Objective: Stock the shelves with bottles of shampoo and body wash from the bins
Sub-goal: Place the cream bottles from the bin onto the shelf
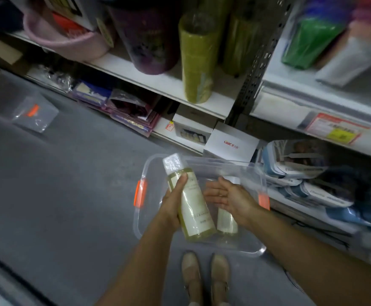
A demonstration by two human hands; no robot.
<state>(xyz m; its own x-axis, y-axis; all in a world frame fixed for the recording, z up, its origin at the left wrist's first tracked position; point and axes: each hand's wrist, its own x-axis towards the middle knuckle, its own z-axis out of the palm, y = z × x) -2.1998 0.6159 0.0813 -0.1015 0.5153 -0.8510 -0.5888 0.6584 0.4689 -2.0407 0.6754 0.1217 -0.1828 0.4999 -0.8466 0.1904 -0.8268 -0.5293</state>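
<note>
My left hand [173, 202] grips a tall bottle of yellow-green liquid [191, 202] with a clear cap and a pale label, held above a clear plastic bin [140, 217] with orange latches on the floor. My right hand [228, 195] hovers beside it over the bin, palm up, fingers relaxed, holding nothing. A second, similar bottle [226, 221] lies inside the bin, partly hidden under my right hand.
White shelves [158, 78] run across the top and right, carrying a pink basin [69, 43], green rolls [195, 62] and packaged goods. White boxes [231, 142] sit at the shelf base behind the bin. A clear lid [34, 113] lies on the grey floor at left. My shoes [204, 279] stand below the bin.
</note>
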